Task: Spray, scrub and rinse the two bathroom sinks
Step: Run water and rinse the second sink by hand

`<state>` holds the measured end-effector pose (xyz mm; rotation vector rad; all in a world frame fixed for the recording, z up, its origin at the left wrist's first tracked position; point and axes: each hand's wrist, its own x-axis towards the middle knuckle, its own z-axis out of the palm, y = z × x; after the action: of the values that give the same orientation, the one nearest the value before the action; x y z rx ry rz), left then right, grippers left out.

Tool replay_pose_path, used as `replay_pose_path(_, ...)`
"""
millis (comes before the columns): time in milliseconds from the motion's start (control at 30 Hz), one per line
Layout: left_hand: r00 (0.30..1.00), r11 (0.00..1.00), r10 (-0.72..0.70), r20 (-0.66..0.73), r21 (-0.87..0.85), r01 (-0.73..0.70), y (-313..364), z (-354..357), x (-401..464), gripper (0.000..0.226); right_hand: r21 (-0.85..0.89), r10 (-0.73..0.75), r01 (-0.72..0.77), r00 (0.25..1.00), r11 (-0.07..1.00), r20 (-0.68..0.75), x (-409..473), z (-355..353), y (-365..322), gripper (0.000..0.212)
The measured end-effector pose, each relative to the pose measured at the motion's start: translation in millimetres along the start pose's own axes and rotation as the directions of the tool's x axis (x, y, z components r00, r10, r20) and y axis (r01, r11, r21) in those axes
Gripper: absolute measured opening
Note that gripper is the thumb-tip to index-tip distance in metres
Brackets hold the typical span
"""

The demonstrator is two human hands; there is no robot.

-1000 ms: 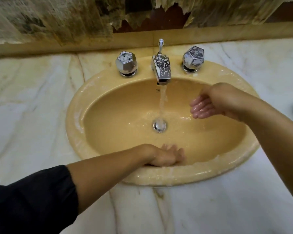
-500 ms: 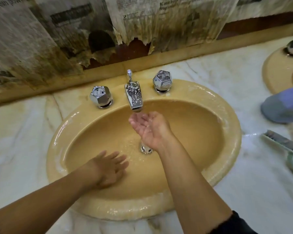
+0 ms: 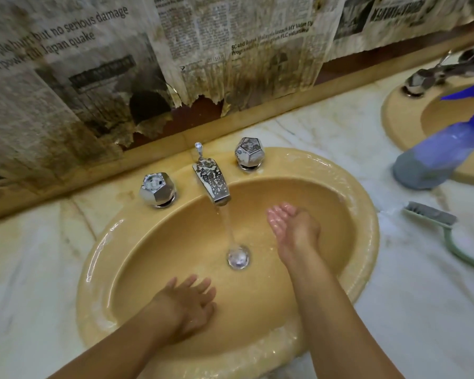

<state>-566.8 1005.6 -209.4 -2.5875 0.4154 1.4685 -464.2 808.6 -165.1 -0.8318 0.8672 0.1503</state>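
Note:
A yellow oval sink (image 3: 99, 258) sits in the marble counter, wet all over. Water runs from the chrome tap (image 3: 211, 181) down to the drain (image 3: 238, 258). My left hand (image 3: 186, 302) lies flat with spread fingers on the near wall of the bowl. My right hand (image 3: 290, 225) is cupped palm-up inside the bowl, just right of the water stream, holding nothing. A second yellow sink (image 3: 394, 119) shows at the far right edge with its own tap (image 3: 433, 71).
A blue spray bottle (image 3: 438, 154) stands on the counter between the sinks. A green scrub brush (image 3: 438, 222) lies right of the near sink. Two chrome knobs (image 3: 156, 190) (image 3: 248, 153) flank the tap. Stained newspaper (image 3: 175, 56) covers the wall behind.
My right hand has moved out from under the tap to the right of the stream. My left hand stays on the near bowl wall. The view has tilted up and right.

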Motion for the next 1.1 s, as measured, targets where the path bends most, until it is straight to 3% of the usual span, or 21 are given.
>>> replay_pose_path(200,0.999,1.000,0.001,0.041,0.009,-0.001,-1.4,-2.0,8.1,0.057,-0.273,0.253,-0.179,0.931,0.945,0.264,-31.8,28.9,42.0,0.041)
replay_pose_path(333,0.999,1.000,0.006,0.046,0.000,-0.006,-1.6,-1.0,10.5,0.057,-0.227,0.353,-0.299,0.901,0.927,0.254,-29.5,43.5,46.0,0.048)
replay_pose_path(433,1.000,1.000,0.016,0.012,0.008,-0.016,-1.6,2.8,8.7,0.057,-0.258,0.395,-0.333,0.885,0.907,0.247,-21.4,43.4,28.7,0.035)
replay_pose_path(533,1.000,1.000,0.022,-0.009,0.010,-0.022,-3.0,5.7,9.9,0.058,-0.139,0.177,-0.146,0.955,0.979,0.240,-4.0,36.1,-3.8,0.025)
replay_pose_path(600,1.000,1.000,0.022,-0.008,0.008,-0.022,-3.4,5.4,11.2,0.058,0.041,-0.069,0.065,0.992,0.997,0.105,16.4,19.4,-20.4,0.035)
replay_pose_path(667,1.000,1.000,0.020,0.009,0.003,-0.020,-2.3,4.3,11.3,0.058,0.124,-0.277,0.287,0.956,0.950,-0.097,23.6,-3.7,-24.6,0.040)
replay_pose_path(733,1.000,1.000,0.014,0.013,-0.008,-0.014,-1.1,3.3,11.8,0.059,0.224,-0.280,0.330,0.933,0.917,-0.226,11.3,-19.0,-15.1,0.040)
replay_pose_path(800,1.000,1.000,0.012,0.015,-0.018,-0.011,-1.3,2.6,11.5,0.059,0.229,-0.214,0.262,0.953,0.938,-0.213,-6.8,-22.0,6.5,0.036)
replay_pose_path(900,1.000,1.000,0.013,0.006,-0.026,-0.013,-0.2,1.5,10.9,0.059,0.064,-0.038,0.039,0.999,0.997,-0.007,-29.4,-5.4,35.5,0.029)
replay_pose_path(1000,1.000,1.000,0.004,0.019,-0.028,-0.004,-0.1,1.6,11.4,0.058,-0.180,0.164,-0.129,0.966,0.975,0.202,-29.7,17.7,55.7,0.039)
replay_pose_path(1100,1.000,0.999,0.006,0.023,-0.038,-0.006,-0.7,4.5,11.2,0.058,-0.129,0.278,-0.250,0.917,0.960,0.287,-26.4,36.0,58.7,0.043)
